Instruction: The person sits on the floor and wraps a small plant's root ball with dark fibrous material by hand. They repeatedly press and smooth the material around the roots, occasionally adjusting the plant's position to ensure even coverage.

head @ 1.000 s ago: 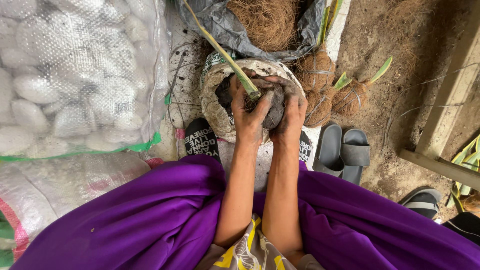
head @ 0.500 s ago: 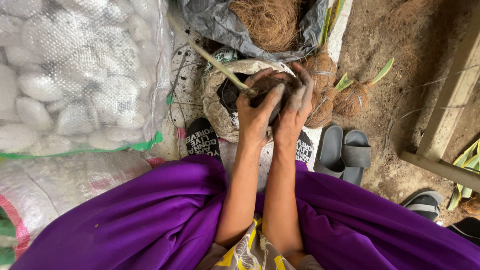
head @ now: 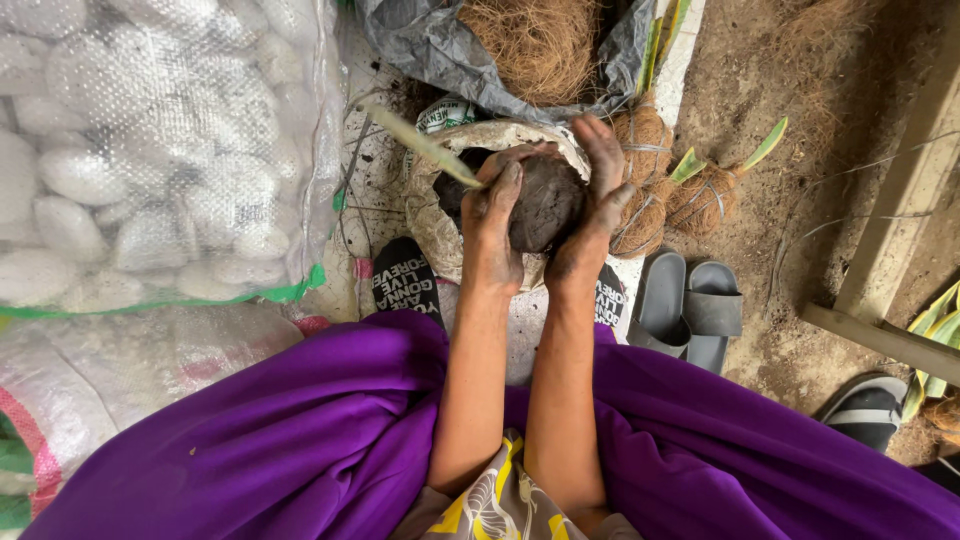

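Both hands cup a dark soil ball (head: 545, 203) w/ a pale green stem (head: 420, 145) sticking out up-left; left hand (head: 497, 225) wraps its near-left side, fingers curled tight on it, right hand (head: 597, 195) presses the right side, fingers spread over the top. So both grips closed on the ball, held just above the open sack (head: 440, 215) of soil. Risks, as I judge: ball looks damp & crumbly, so uneven squeeze could split it or drop bits back in the sack; stem is thin & leans out past the left thumb, could snap if bent. Around: 2 fibre-wrapped balls (head: 665, 185) w/ green shoots just right of the sack, close to the right hand; grey bag of coir (head: 535, 40) behind; big clear bag of white lumps (head: 150, 140) at left; grey sandals (head: 685, 305) near the purple skirt (head: 300, 430). Little elbow room either side.
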Demonstrator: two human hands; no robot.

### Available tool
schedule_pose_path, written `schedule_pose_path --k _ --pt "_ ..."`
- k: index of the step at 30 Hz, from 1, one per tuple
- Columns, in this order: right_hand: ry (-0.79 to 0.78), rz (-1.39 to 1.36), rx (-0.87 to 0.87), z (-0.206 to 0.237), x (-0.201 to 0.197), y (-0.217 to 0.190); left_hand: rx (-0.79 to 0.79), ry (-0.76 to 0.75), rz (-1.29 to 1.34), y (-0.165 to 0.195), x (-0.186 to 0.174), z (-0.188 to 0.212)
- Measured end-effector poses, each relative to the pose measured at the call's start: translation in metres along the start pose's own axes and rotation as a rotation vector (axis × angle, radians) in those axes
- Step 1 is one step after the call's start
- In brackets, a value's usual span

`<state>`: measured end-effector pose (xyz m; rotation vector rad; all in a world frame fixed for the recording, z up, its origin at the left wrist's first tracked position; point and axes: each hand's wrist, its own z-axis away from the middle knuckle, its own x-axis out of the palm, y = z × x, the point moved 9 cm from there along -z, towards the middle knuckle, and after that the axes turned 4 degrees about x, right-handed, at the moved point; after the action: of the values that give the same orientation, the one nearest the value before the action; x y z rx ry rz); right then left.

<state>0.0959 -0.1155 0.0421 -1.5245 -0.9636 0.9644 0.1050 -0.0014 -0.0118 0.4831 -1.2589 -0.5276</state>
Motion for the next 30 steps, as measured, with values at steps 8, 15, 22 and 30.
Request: schedule_pose_path --k 8,15,22,30 --pt "-0.176 -0.411 0.237 -0.003 0.016 0.009 0.099 0.058 0.029 0.004 -0.016 -0.004" --pt "-0.277 -0.26 0.168 0.0 0.014 0.0 0.156 -0.048 -0.09 0.008 -0.001 -0.001" --pt "-0.118 -0.235 0.209 0.006 0.007 0.017 0.114 -0.098 -0.126 0.022 0.009 0.002" --pt "-0.223 -0.272 0.186 0.001 0.018 0.001 0.114 -0.123 -0.171 0.016 0.004 0.002"
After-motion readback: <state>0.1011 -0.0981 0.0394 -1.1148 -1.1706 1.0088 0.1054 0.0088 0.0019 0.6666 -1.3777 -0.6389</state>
